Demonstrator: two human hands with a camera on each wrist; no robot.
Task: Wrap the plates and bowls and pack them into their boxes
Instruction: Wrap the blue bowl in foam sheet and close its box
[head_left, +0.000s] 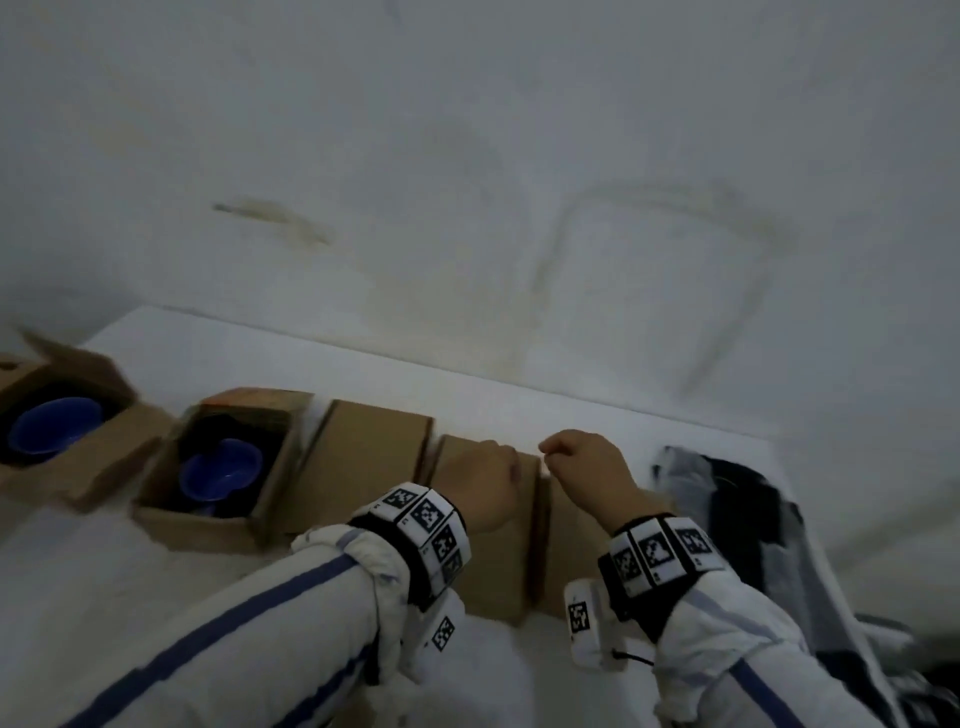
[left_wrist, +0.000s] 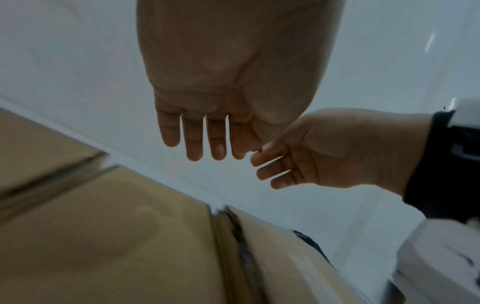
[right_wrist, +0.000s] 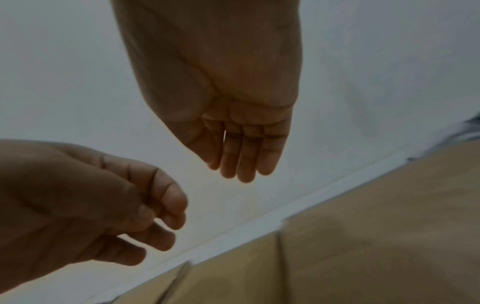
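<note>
Several brown cardboard boxes stand in a row on the white table (head_left: 363, 597). Two at the left are open: one box (head_left: 208, 525) holds a blue bowl (head_left: 221, 470), and the far-left box (head_left: 98, 467) holds another blue bowl (head_left: 54, 428). Beside them is a closed box (head_left: 374, 447). My left hand (head_left: 488, 480) hovers over a closed box (head_left: 493, 566), its fingers (left_wrist: 193, 142) hanging loose and holding nothing. My right hand (head_left: 579, 460) hovers just to its right over the adjoining box (head_left: 571, 545), fingers (right_wrist: 244, 156) relaxed and empty. The two hands nearly touch.
A heap of dark and pale wrapping material (head_left: 753, 525) lies at the table's right end. A stained white wall (head_left: 519, 208) runs close behind the boxes. White tabletop shows in front of the boxes, under my sleeves.
</note>
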